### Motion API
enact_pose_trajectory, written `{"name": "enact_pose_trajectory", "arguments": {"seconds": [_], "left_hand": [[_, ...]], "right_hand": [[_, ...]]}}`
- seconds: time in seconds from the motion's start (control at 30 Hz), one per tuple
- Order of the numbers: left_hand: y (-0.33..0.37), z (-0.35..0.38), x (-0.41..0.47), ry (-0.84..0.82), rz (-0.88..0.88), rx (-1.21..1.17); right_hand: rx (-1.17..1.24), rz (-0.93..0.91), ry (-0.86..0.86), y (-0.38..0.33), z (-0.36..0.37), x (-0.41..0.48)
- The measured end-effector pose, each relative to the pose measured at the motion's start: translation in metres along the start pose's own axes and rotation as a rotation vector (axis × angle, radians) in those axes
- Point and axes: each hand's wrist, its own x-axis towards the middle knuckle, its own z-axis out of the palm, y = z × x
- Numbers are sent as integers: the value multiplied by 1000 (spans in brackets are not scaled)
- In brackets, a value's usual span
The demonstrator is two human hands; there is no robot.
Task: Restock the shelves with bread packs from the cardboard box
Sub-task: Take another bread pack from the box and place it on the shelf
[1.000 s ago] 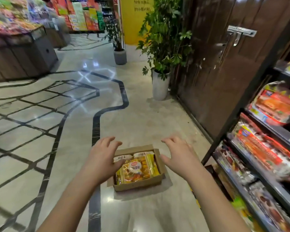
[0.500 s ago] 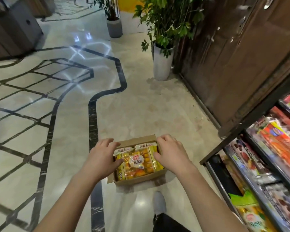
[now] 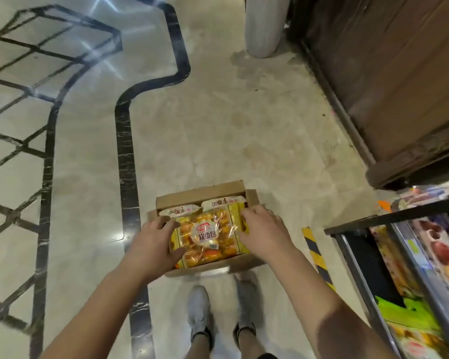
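As left hand (image 3: 154,242) and right hand (image 3: 265,233) grip one bread pack (image 3: 208,237), one cardboard box (image 3: 202,196) holds perhaps three packs.

Label on top bread pack (image 3: 208,238) reads "软面包"; other txt illegible.

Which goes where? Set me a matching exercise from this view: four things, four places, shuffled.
Things:
1. bread pack
2. cardboard box
3. white pot
4. shelves

Places:
A. on the floor, just ahead of the shoes
B. right edge of the view
C. in the box, gripped by the left hand and right hand
D. top of the view, beside the brown door

Pairs: 1-C, 2-A, 3-D, 4-B.
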Motion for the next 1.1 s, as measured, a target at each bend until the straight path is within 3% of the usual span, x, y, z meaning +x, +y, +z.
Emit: {"name": "enact_pose_trajectory", "arguments": {"seconds": [0.4, 0.53, 0.73, 0.87, 0.97, 1.1], "left_hand": [[-59, 169, 156, -157, -28, 64], [-75, 216, 186, -219, -51, 35], [-97, 260, 208, -307, -102, 5], [-105, 274, 217, -322, -143, -30], [-108, 283, 224, -309, -230, -171], [-115, 301, 235, -239, -523, -686]], "right_hand": [[-231, 45, -222, 66, 164, 155], [-206, 108, -268, 79, 207, 189], [-259, 45, -209, 99, 246, 210], [-279, 71, -269, 108, 255, 222], [-228, 126, -270, 115, 261, 231], [54, 278, -282, 124, 272, 245]]}}
